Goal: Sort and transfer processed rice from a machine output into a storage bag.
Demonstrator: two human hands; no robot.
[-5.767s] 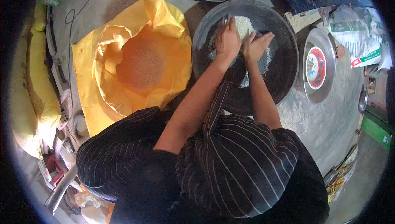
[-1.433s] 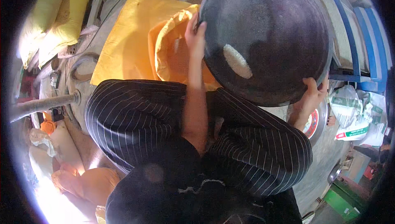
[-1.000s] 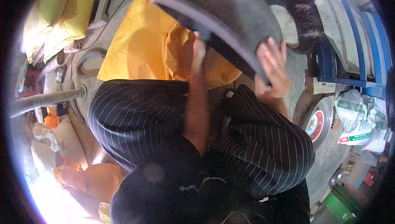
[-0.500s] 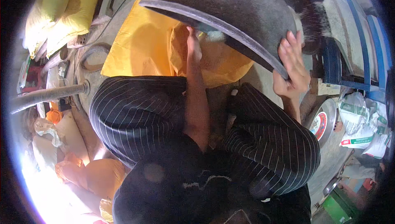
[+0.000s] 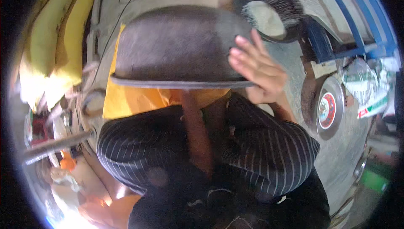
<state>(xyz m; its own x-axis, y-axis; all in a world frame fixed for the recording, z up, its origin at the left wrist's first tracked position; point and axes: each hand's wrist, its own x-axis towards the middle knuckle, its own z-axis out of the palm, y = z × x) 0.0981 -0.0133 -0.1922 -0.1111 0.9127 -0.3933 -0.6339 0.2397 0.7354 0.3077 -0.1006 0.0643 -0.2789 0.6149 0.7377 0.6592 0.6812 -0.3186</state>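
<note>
Dark-grey basin (image 5: 176, 46), white-striped black trousers (image 5: 139, 145)

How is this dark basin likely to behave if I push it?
The dark basin is probably stiff: its rim looks unbent near the right hand. Its wide, deep body may feel bulky and fairly heavy. Tilted with its underside showing, it could tip further if pushed off-centre.

The dark basin (image 5: 181, 46) looks matt and slightly rough, the yellow sack (image 5: 134, 102) plastic, the round tray (image 5: 339, 107) smooth metal.
</note>
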